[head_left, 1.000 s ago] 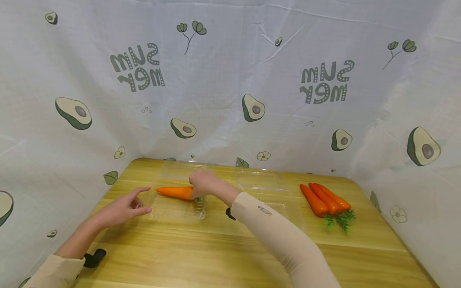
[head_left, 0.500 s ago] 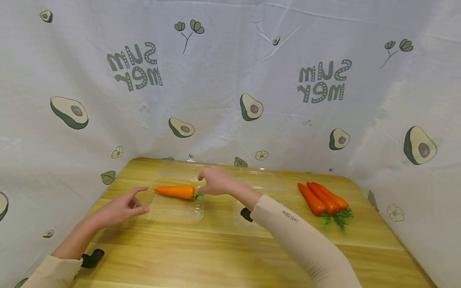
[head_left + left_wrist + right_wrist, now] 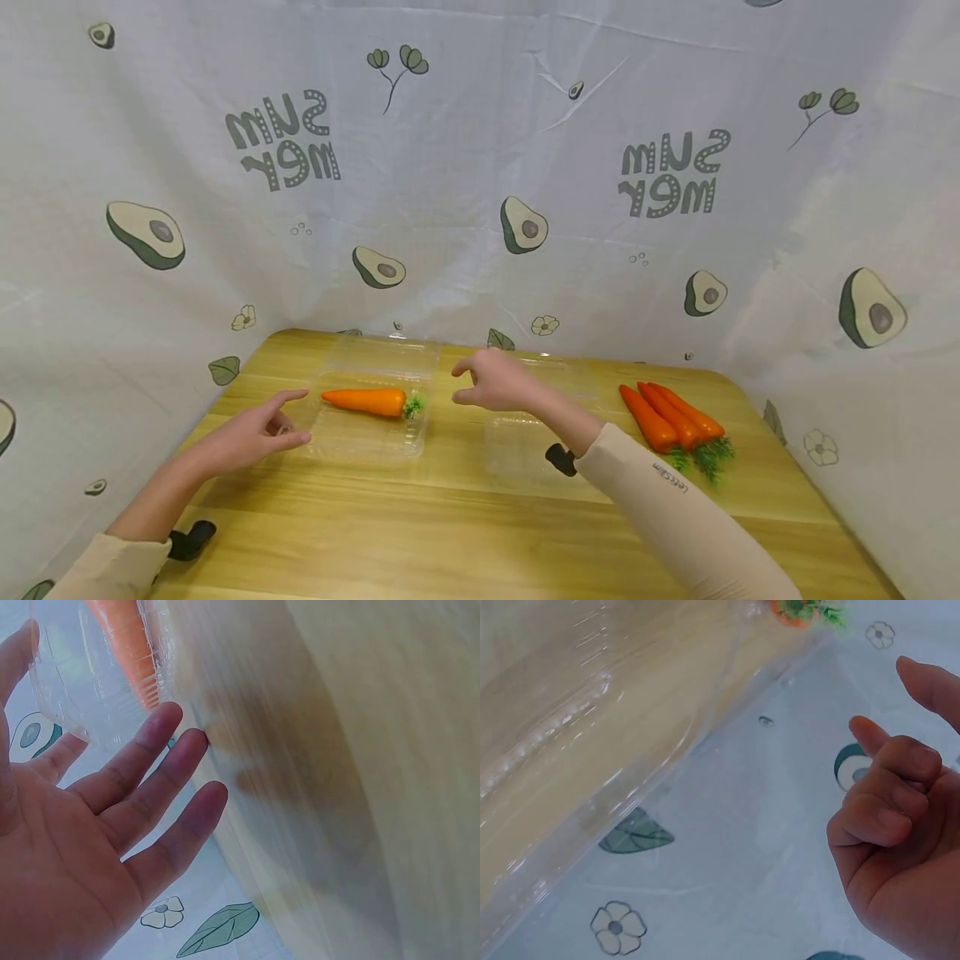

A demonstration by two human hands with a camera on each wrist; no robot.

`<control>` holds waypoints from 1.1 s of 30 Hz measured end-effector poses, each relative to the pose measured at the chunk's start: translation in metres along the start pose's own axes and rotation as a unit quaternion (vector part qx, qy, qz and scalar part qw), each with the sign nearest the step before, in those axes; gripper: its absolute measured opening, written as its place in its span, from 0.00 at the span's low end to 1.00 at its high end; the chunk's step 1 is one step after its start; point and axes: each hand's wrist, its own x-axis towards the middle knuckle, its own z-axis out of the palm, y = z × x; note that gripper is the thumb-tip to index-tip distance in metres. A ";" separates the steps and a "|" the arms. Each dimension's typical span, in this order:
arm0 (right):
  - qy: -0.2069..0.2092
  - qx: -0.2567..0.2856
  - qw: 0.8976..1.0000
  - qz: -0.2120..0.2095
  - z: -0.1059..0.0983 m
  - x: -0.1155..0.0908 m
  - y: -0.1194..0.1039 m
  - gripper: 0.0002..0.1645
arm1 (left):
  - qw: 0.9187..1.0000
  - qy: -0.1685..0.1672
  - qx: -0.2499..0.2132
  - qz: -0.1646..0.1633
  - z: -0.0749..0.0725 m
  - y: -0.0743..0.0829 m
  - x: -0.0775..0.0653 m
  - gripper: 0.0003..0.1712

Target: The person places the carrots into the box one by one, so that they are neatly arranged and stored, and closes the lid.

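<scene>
An orange carrot (image 3: 365, 401) with a green leafy top lies in the left clear plastic clamshell box (image 3: 367, 443), its lid folded back. At that box's left edge is my left hand (image 3: 251, 433), thumb and index finger spread; whether it touches the rim I cannot tell. The left wrist view shows its palm and straight fingers (image 3: 154, 776) beside the box and the carrot's tip (image 3: 131, 652). My right hand (image 3: 501, 383) hovers between the two boxes, holding nothing. Its thumb and index finger are apart, the other fingers (image 3: 889, 802) loosely bent.
A second open clear box (image 3: 517, 450) stands right of the first, partly behind my right forearm. Three more carrots (image 3: 675, 421) lie together at the right of the wooden table (image 3: 420, 533). A printed curtain (image 3: 450, 167) hangs behind and at the sides.
My right hand let go of the carrot's leafy end and moved right, away from it. The carrot stays in the left box. My left hand keeps its place.
</scene>
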 end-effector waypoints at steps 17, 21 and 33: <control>0.047 0.083 0.994 0.056 -0.014 -0.061 0.037 0.22 | 1.000 -0.001 0.003 0.000 -0.003 -0.002 -0.003 0.46; 0.061 0.098 0.991 0.072 -0.014 -0.073 0.045 0.21 | 1.000 -0.004 0.006 0.001 -0.002 -0.004 -0.004 0.46; 0.083 0.128 0.982 0.112 -0.020 -0.106 0.072 0.25 | 1.000 0.001 0.018 0.000 -0.003 -0.004 -0.002 0.46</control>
